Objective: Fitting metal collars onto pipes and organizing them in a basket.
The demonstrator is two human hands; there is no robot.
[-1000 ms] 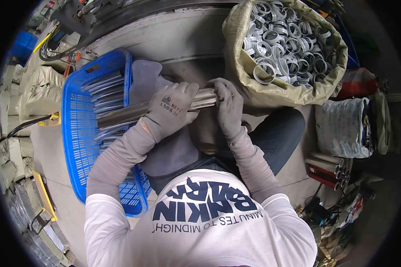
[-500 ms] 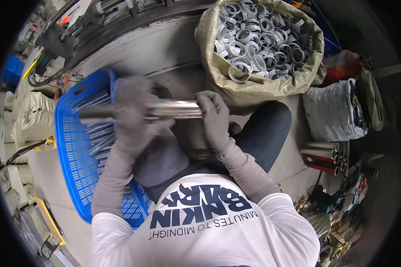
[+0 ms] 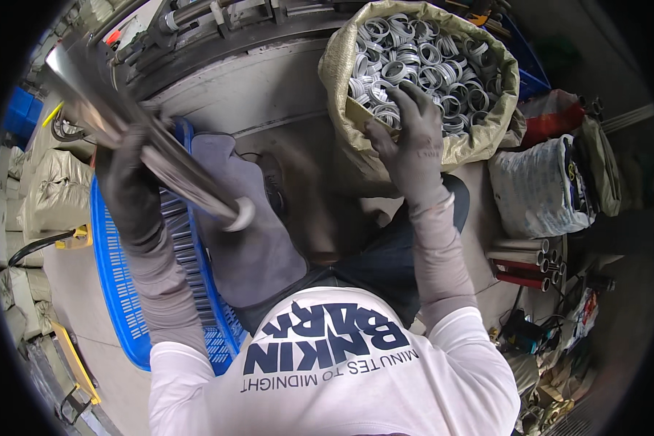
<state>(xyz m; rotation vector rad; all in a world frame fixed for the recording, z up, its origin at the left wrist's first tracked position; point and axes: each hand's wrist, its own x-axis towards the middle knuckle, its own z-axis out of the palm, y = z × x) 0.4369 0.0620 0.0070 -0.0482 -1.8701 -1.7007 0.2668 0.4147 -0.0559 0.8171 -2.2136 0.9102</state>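
Observation:
My left hand (image 3: 131,182), in a grey glove, is closed round a shiny metal tube (image 3: 185,174) that slants from the upper left down towards my lap. At the tube's near end sits a white ring (image 3: 242,216); motion smears the far end. My right hand (image 3: 420,149), gloved too, is at the near rim of a beige woven sack (image 3: 349,138). Its fingers are apart, with nothing seen between them. Many white-grey rings (image 3: 454,73) fill the sack to near its top.
Left of my leg stands a blue plastic basket (image 3: 120,298) with metal tubes in it. A grey pad (image 3: 251,251) covers my left leg. Dark machinery (image 3: 218,36) runs along the back. At right are a white bundle (image 3: 534,185) and stacked tubes (image 3: 519,258).
My right hand has left the tube and moved forward and right to the sack, its fingers opening. My left hand has moved left, tilting the tube from level to slanted.

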